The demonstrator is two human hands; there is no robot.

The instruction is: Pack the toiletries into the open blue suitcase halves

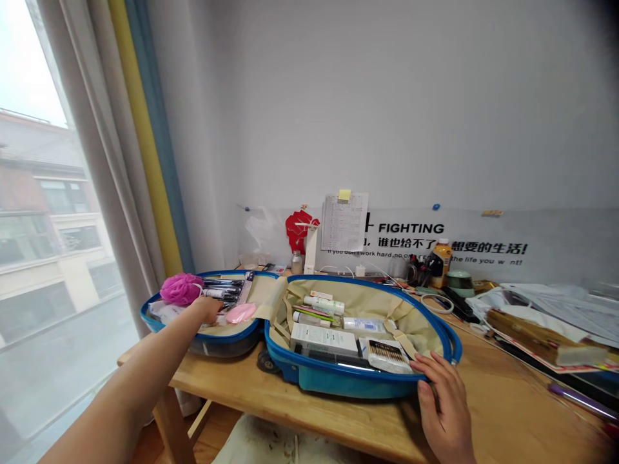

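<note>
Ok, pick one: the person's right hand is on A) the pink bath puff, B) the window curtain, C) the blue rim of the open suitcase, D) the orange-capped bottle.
C. The right hand sits on the blue rim of the open suitcase, fingers over its near edge.

My bare left arm [130,380] reaches up from the lower left corner toward the middle left of the frame, my left hand [207,309] turned palm-down, its fingers out of sight. My right hand [442,406] sits at the lower right, its fingers [425,368] loosely curled.
</note>
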